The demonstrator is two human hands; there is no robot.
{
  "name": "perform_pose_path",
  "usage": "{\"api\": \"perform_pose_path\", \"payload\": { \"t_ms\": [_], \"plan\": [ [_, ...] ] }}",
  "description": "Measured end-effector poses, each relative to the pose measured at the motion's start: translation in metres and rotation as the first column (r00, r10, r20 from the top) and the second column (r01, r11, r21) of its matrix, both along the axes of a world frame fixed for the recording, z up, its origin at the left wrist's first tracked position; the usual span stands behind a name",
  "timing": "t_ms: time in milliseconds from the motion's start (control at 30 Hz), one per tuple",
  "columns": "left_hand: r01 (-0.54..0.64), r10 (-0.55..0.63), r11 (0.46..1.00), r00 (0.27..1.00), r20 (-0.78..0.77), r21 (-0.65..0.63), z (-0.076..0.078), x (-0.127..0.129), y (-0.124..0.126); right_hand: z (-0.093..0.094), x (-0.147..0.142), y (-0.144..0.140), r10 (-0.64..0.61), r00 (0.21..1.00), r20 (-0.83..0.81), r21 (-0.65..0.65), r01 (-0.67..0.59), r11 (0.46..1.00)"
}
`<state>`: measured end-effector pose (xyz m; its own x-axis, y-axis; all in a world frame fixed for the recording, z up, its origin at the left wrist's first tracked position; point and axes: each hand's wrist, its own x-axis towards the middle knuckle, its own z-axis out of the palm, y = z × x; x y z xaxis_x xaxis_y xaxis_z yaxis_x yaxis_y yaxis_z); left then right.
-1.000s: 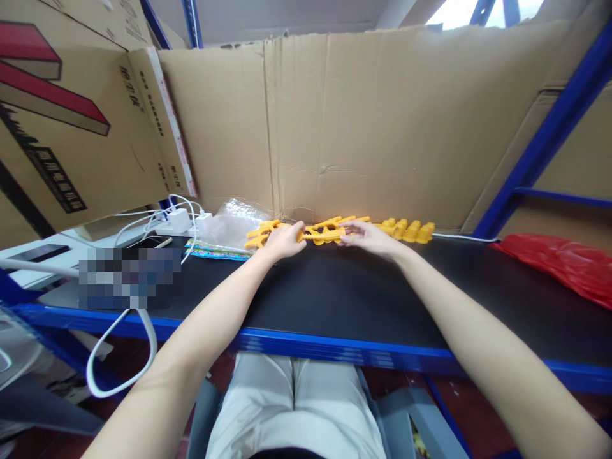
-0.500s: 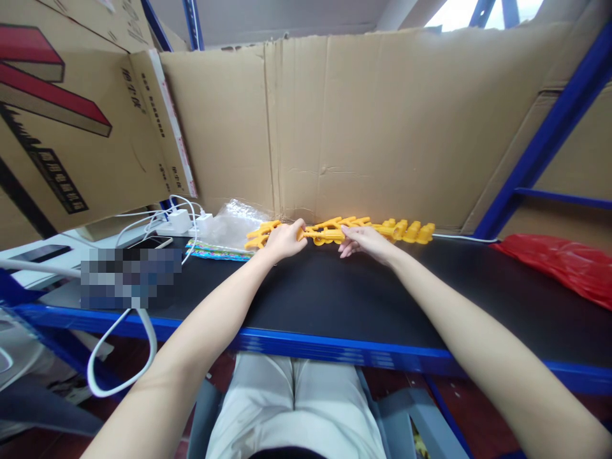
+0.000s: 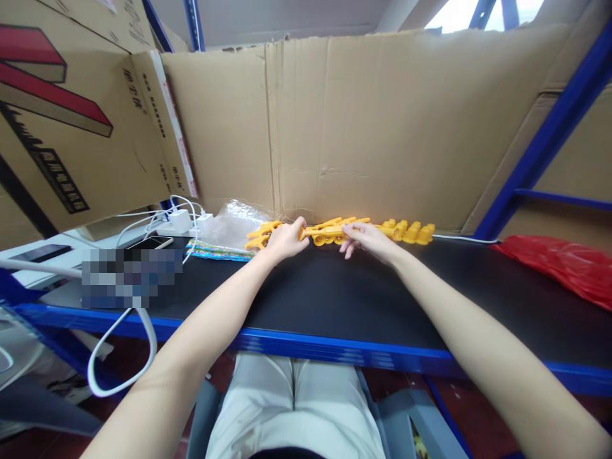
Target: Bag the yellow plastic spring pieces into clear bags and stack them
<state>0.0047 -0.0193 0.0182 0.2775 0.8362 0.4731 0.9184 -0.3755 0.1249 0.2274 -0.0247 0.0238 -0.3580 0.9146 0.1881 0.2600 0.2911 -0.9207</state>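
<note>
In the head view the left hand (image 3: 285, 240) has its grip clamped on a yellow plastic strip (image 3: 329, 231) lying on the black table (image 3: 335, 293) against the cardboard wall (image 3: 363, 127), while the right hand (image 3: 367, 241), just right of that grip, pinches the same strip.

Storeroom or warehouse workbench – blue steel racking (image 3: 540, 150), cardboard boxes (image 3: 71, 127), cardboard backing (image 3: 363, 121)

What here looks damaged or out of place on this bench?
The cardboard sheet behind the yellow plastic parts is creased and torn along its lower edge. A white cable hangs off the table in a loop.
</note>
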Motion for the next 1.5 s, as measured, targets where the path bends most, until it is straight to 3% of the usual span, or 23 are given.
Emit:
{"api": "perform_pose_path", "payload": {
  "t_ms": [167,500,667,900,1133,1500],
  "plan": [
    [0.017,-0.017,1.0,1.0,-0.008,0.011,-0.001,0.001,0.001,-0.001,-0.002,0.001,-0.076,0.997,0.033,-0.039,0.077,0.996],
    [0.029,-0.029,0.999,1.0,-0.009,0.016,-0.006,-0.003,0.009,-0.006,0.004,0.005,0.01,1.0,-0.025,-0.009,-0.01,1.0],
    [0.035,-0.035,0.999,0.999,-0.013,0.02,-0.005,-0.002,0.007,-0.006,0.002,0.006,-0.016,0.998,-0.053,-0.016,0.016,1.0],
    [0.011,-0.01,1.0,1.0,-0.029,0.007,-0.003,-0.001,0.005,-0.008,0.002,0.011,-0.107,0.993,0.055,0.025,0.106,0.994],
    [0.019,-0.019,1.0,1.0,-0.018,0.004,-0.004,-0.002,0.007,-0.01,0.008,0.011,0.008,0.996,0.083,0.057,-0.012,0.998],
    [0.068,-0.068,0.997,0.998,-0.017,0.027,-0.003,-0.005,0.006,-0.011,0.006,0.01,-0.045,0.999,0.02,0.008,0.045,0.999]
  ]
}}
